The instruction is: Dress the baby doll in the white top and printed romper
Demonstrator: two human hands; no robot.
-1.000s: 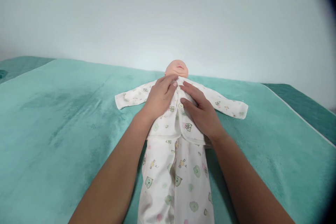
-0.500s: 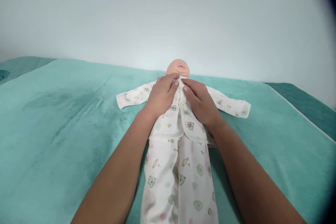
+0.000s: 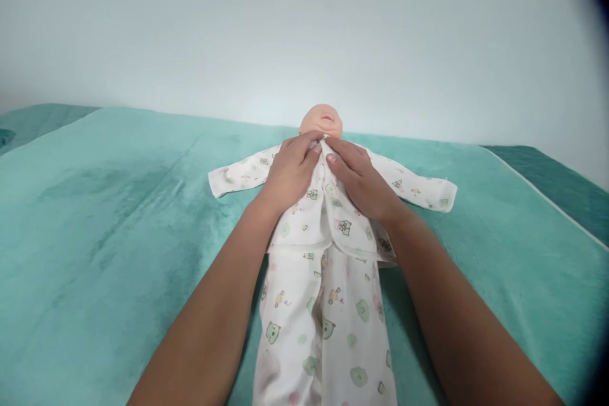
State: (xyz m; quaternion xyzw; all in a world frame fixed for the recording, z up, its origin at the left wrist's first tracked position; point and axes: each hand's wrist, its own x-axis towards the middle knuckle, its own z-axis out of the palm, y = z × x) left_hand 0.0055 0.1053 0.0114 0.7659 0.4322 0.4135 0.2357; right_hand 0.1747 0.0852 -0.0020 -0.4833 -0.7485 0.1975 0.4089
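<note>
A baby doll [image 3: 321, 121] lies on its back on a teal blanket [image 3: 118, 216], head away from me. It wears a white printed shirt [image 3: 328, 219] with sleeves spread out and matching trousers [image 3: 323, 330]. My left hand [image 3: 289, 171] and my right hand [image 3: 359, 177] rest side by side on the doll's chest. The fingers and thumbs of both pinch the shirt's front edges just under the doll's chin.
The teal blanket covers a wide flat surface, with a darker teal strip [image 3: 561, 184] at the right edge. A plain pale wall [image 3: 304, 32] rises behind the doll's head.
My right hand has slid up the shirt front from the doll's belly to the collar, meeting my left hand. The left hand stays near the neck.
</note>
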